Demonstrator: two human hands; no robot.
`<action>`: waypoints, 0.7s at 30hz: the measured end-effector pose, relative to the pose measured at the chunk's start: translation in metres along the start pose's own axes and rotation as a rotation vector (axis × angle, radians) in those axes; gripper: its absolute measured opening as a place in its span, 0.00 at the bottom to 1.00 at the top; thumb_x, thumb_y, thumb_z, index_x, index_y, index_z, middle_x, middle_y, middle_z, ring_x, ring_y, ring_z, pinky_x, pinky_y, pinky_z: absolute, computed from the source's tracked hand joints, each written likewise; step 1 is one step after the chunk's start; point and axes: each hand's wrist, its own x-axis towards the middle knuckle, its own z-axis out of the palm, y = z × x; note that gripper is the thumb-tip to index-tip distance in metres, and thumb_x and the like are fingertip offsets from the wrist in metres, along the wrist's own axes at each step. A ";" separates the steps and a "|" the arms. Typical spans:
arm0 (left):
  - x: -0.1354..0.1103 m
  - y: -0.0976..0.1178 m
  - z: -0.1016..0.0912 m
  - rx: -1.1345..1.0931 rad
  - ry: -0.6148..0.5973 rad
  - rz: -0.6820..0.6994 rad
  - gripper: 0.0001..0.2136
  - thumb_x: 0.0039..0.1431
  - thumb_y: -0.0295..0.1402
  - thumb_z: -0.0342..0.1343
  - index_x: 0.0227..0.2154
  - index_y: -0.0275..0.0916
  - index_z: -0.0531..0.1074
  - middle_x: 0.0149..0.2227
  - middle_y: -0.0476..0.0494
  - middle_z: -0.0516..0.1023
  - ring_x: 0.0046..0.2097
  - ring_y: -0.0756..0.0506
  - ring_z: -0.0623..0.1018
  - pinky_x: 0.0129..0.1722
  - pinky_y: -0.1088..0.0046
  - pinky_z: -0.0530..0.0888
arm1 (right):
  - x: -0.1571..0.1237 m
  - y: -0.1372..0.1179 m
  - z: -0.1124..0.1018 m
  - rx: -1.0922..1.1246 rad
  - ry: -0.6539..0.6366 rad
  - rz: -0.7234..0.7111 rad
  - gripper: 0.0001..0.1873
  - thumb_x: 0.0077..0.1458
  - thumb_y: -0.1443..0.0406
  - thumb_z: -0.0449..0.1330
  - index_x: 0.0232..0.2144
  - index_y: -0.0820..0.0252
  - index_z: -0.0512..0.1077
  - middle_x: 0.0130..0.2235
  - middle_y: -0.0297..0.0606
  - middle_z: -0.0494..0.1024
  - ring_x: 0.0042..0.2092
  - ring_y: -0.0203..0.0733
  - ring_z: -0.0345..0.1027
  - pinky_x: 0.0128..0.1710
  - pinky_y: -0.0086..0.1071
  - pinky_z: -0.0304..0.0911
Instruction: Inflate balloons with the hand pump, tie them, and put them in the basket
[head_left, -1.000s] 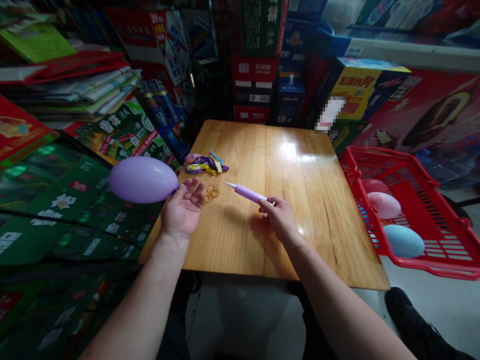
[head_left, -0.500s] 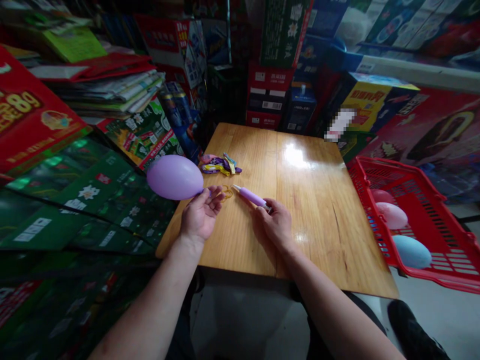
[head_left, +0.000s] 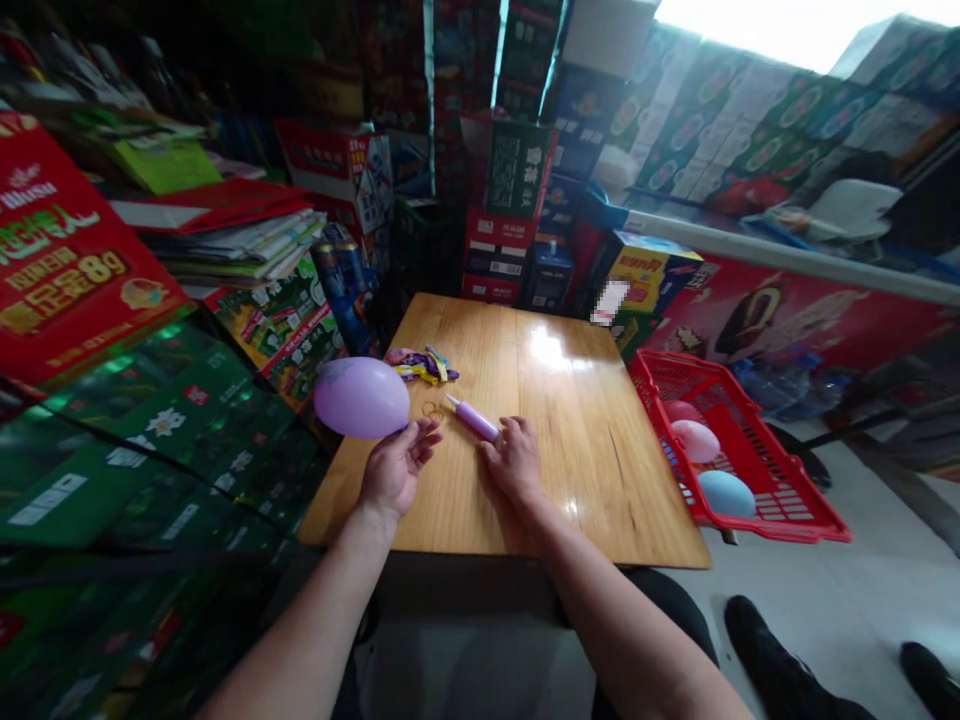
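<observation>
A blown-up purple balloon (head_left: 362, 398) is in my left hand (head_left: 394, 465), its neck pinched between thumb and fingers over the table's left side. My right hand (head_left: 514, 458) is closed around the rear end of a slim purple balloon pump (head_left: 475, 419). The pump's white tip points away to the left, close to some thin yellow rubber bands (head_left: 432, 410). Behind these lies a small heap of limp, uninflated balloons (head_left: 424, 364) in several colours. Everything is over or on a wooden table (head_left: 577, 440).
A red plastic basket (head_left: 795, 500) at the table's right holds pink and blue balloons (head_left: 726, 494). Stacked green cartons (head_left: 157, 430) crowd the left edge. More boxes (head_left: 499, 245) stand behind the table. A dark shoe (head_left: 772, 645) is on the floor at lower right.
The view has tilted up and turned right, so table and basket appear lower and further left. Both hands keep nearly the same places over the table, with balloon and pump.
</observation>
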 end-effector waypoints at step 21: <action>-0.225 -0.085 -0.012 0.313 -0.035 0.098 0.23 0.48 0.41 0.70 0.47 0.39 0.80 0.47 0.36 0.82 0.55 0.33 0.77 0.55 0.57 0.72 | -0.191 -0.095 -0.113 1.327 -0.624 0.789 0.26 0.43 0.50 0.75 0.26 0.65 0.70 0.24 0.32 0.69 0.23 0.27 0.59 0.20 0.22 0.48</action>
